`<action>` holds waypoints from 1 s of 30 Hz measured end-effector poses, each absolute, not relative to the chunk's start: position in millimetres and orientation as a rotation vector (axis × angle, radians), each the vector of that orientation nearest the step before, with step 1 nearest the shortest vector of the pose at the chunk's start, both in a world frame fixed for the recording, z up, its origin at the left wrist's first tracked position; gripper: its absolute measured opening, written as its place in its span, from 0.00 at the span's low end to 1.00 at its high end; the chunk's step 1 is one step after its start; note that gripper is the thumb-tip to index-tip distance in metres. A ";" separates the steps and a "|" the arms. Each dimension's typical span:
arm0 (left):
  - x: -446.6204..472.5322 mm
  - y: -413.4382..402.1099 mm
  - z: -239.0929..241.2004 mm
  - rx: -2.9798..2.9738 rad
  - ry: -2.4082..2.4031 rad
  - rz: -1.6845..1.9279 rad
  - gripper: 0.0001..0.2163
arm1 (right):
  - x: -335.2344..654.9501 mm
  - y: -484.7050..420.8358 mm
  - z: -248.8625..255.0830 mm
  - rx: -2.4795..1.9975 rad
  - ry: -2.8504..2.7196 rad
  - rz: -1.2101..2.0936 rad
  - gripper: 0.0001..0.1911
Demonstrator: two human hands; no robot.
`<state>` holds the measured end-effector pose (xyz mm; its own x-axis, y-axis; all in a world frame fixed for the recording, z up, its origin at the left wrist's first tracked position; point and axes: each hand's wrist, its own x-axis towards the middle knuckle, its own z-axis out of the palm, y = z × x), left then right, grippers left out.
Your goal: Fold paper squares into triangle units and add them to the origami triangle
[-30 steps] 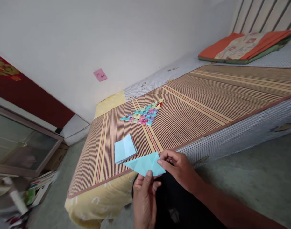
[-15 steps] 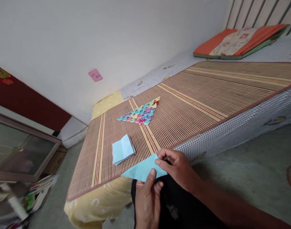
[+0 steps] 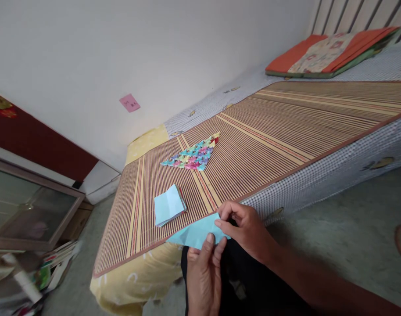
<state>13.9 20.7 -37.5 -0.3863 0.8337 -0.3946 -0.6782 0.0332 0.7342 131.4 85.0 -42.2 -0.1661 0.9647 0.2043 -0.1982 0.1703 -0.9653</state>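
While gripping the blue paper triangle (image 3: 194, 232) in closed fingertip pinches of left hand (image 3: 203, 276) and right hand (image 3: 246, 230), align edges squarely, then crease firmly against the striped mat (image 3: 269, 131).

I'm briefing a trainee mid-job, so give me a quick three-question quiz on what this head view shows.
1. True or false: the left hand and the right hand both hold the light blue sheet.
2. Fill in: the multicoloured folded pieces on the striped mat form a ____.
3. The stack of paper squares lies: A) in the left hand; B) on the striped mat, nearer the hands than the folded pieces; C) on top of the folded pieces.
Key: 1 true; 2 triangle; 3 B.
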 end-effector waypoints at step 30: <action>-7.4 22.0 -26.9 0.333 0.969 1.382 0.15 | 165.3 106.4 -30.7 -0.787 -1.397 1.455 0.08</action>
<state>-7.4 22.0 -26.9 -0.1056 0.9196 -0.3784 -0.6694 0.2156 0.7109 165.3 106.4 -30.7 -0.3541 0.9225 0.1537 -0.1908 0.0896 -0.9775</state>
